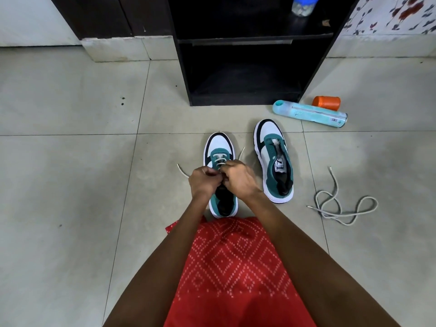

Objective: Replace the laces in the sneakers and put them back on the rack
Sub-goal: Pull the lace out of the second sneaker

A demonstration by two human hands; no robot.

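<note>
left hand [203, 179] and right hand [238, 178], grip on lace [220, 160] of sneaker [218, 143]

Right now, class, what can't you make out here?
Head view: how far the lace is threaded in the near sneaker, covered by the left hand and right hand.
Head view: the jar on the rack, cut by the top edge.
Head view: the spray can's print, too small.

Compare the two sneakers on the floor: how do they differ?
The near sneaker has a lace through its front eyelets; the far sneaker has none. The left hand and right hand grip the near sneaker's lace; the far sneaker lies untouched. Both are teal, white and black.
</note>
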